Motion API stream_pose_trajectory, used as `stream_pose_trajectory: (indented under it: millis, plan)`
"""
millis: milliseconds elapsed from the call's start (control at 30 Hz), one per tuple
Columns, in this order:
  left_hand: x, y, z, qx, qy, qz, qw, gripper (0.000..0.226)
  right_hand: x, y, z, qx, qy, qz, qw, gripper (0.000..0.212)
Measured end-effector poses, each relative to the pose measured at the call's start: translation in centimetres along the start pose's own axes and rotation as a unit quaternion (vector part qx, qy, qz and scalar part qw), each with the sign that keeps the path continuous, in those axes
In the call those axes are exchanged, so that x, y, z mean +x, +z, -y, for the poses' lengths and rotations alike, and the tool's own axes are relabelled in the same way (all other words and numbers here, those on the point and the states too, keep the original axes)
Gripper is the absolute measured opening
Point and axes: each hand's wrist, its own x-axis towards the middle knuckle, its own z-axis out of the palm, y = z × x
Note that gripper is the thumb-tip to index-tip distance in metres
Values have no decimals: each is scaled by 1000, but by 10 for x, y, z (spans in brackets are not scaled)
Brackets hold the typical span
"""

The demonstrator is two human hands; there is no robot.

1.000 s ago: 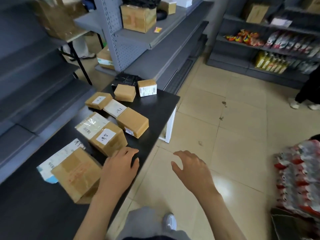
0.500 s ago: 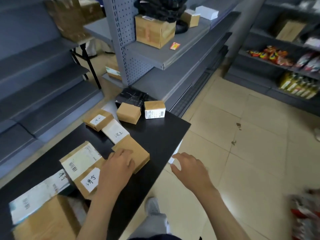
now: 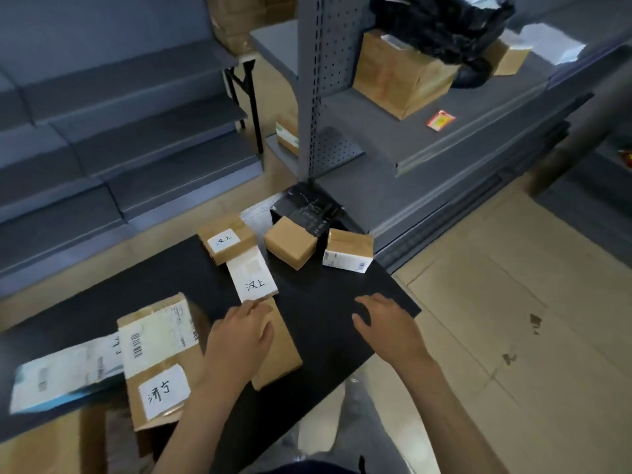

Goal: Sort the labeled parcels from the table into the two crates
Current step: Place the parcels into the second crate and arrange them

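Brown long parcel (image 3: 273, 340) points away up the table (image 3: 328, 302), left hand (image 3: 239, 340) flat on it, right hand (image 3: 386, 323) loose, empty.

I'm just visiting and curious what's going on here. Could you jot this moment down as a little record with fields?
Setting: black table beside grey shelving
Left hand: rests on a long brown parcel
Right hand: open above the table, holding nothing
Labelled parcels: two read 汶上, a white-topped one and a brown one; a big one reads 济宁
Other boxes: plain brown box, white-sided box
Crates: not in view
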Motion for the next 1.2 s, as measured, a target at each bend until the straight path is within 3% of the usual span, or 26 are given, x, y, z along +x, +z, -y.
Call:
stream_pose_trajectory:
  millis: [300, 533, 667, 1000, 1200]
  plan:
    - [24, 14, -50, -36, -130, 1, 991, 36, 140, -5, -55, -49, -117, 66, 990, 54]
    - [10, 35, -79, -40, -225, 6, 973, 33, 221, 19, -87, -106, -145, 139, 974, 81]
    - [3, 42, -87, -33, -255, 1, 966, 31, 241, 29, -97, -140, -153, 161, 965, 82]
    - [11, 37, -95, -48, -253, -17, 966, 32, 226, 25, -103, 30, -117, 111, 986, 86]
    - [26, 21, -87, -65, -222, -33, 972, 38, 182, -6, -77, 243, -91, 121, 958, 78]
